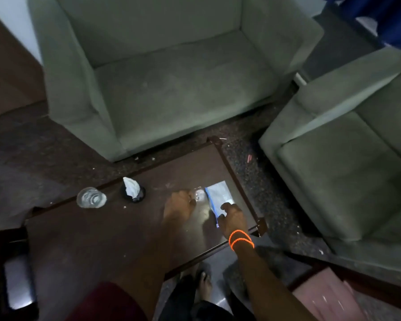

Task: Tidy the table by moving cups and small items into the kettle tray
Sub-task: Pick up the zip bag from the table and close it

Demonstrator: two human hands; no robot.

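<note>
Dark wooden desk [102, 239] bearing: one clear glass cup [91, 197] at its far-left edge; one black holder with white tissue [133, 189] just right of that cup; one white-and-blue packet [218, 199] near the right edge. Left hand [180, 206], fingers curled around a small clear item [199, 196], blurred. Right hand [233, 218], orange bands at the wrist, fingers pressed on the packet. Two green armchairs beyond.

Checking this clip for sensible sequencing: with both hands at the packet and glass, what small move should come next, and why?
Probably close the right hand on the white packet and lift it. Its fingers already rest on the packet's near edge, while the left hand is at the small glass beside it. No kettle tray is in view.
</note>
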